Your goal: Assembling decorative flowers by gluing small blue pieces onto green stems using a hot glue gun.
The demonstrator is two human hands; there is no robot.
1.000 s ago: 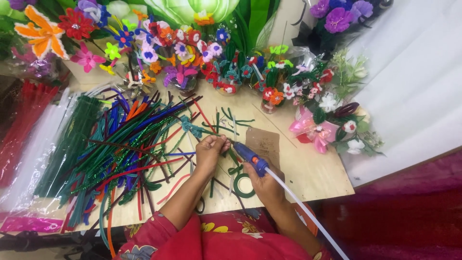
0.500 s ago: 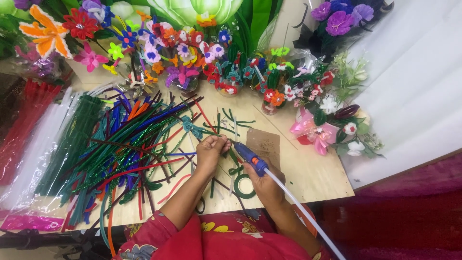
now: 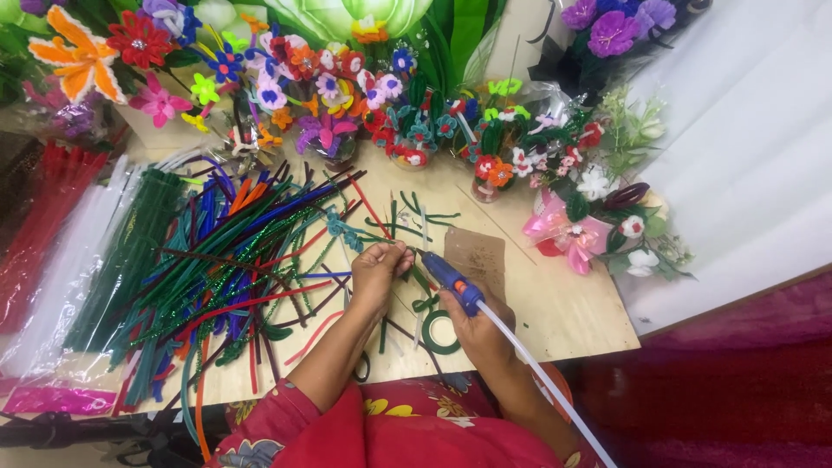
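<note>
My right hand (image 3: 475,328) grips a blue glue gun (image 3: 450,277) with a long white glue stick (image 3: 542,379) trailing back toward me. Its nozzle points left at my left hand (image 3: 378,273). The left hand pinches a small piece of green pipe cleaner (image 3: 400,249) just above the wooden table (image 3: 563,303). The nozzle tip is right next to the left fingertips. A roll of green floral tape (image 3: 440,332) lies on the table just left of my right hand.
A heap of pipe cleaners (image 3: 225,260) in green, blue, red and orange covers the left half of the table. Packs of red (image 3: 39,221) and white stems lie further left. Finished pipe-cleaner flowers (image 3: 347,87) line the back; a pink-wrapped bouquet (image 3: 589,217) and a brown card (image 3: 475,256) sit right.
</note>
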